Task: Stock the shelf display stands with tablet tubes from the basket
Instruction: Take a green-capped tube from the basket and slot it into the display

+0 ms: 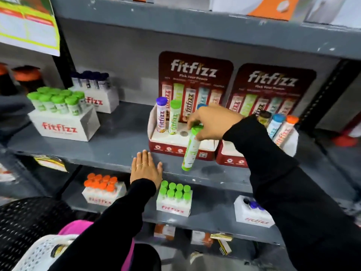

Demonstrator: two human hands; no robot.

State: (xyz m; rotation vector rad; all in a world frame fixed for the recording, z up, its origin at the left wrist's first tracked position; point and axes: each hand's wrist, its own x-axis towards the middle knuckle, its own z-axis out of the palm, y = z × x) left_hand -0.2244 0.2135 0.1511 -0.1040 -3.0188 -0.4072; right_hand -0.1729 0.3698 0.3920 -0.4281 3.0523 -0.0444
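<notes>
My right hand (212, 122) grips a green-capped tablet tube (191, 150) by its cap, holding it tilted in front of the left red display stand (175, 148). That stand holds a purple-capped tube (161, 117) and a green-capped tube (174, 117), with an empty round hole (183, 133) beside them. A second red display stand (231, 158) to the right carries dark, blue and orange capped tubes (278, 124). My left hand (145, 166) lies flat and open on the grey shelf edge (109, 153). The white perforated basket (39, 251) sits at the bottom left.
White boxes of green-capped (58, 114) and dark-capped tubes (93, 89) stand on the left of the same shelf. The shelf below holds white boxes with orange (103, 190), green (174, 200) and blue caps (253, 212). A black mesh surface (29, 218) is at the lower left.
</notes>
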